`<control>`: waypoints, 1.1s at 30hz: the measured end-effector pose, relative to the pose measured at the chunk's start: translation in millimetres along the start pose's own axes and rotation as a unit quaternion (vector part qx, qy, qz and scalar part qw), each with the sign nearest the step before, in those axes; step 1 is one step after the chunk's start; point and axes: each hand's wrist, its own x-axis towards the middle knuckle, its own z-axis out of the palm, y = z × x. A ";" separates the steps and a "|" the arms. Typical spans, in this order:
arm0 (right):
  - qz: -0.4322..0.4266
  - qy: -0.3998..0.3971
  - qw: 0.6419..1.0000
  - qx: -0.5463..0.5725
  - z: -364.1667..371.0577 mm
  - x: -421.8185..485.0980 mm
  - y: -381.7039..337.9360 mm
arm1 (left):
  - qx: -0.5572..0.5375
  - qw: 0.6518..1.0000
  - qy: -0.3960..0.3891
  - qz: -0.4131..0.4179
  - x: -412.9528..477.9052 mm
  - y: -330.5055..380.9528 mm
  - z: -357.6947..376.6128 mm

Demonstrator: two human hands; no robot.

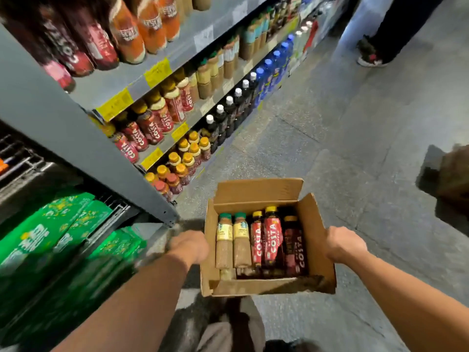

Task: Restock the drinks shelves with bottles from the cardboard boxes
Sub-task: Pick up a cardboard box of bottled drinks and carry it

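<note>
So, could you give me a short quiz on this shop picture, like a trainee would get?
1. True or false: only one hand holds the cardboard box.
2. What colour are the caps of the two beige bottles in the box? A green, B blue, C white.
3. Fill in: the drinks shelves stand on the person's ____ side.
Key: 1 false, the left hand and the right hand each grip a side. 2 A. 3 left.
</note>
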 end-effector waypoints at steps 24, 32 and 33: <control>-0.268 0.010 0.935 -0.231 -113.5 371.8 -198.0 | -0.351 0.894 -0.037 -0.277 206.0 46.8 -37.3; -0.305 0.020 0.913 -0.269 -85.1 426.8 -219.4 | -0.353 0.895 -0.022 -0.272 252.2 60.3 -14.3; -0.305 0.016 0.914 -0.269 -84.1 430.8 -221.0 | -0.355 0.894 -0.022 -0.272 254.6 59.7 -14.8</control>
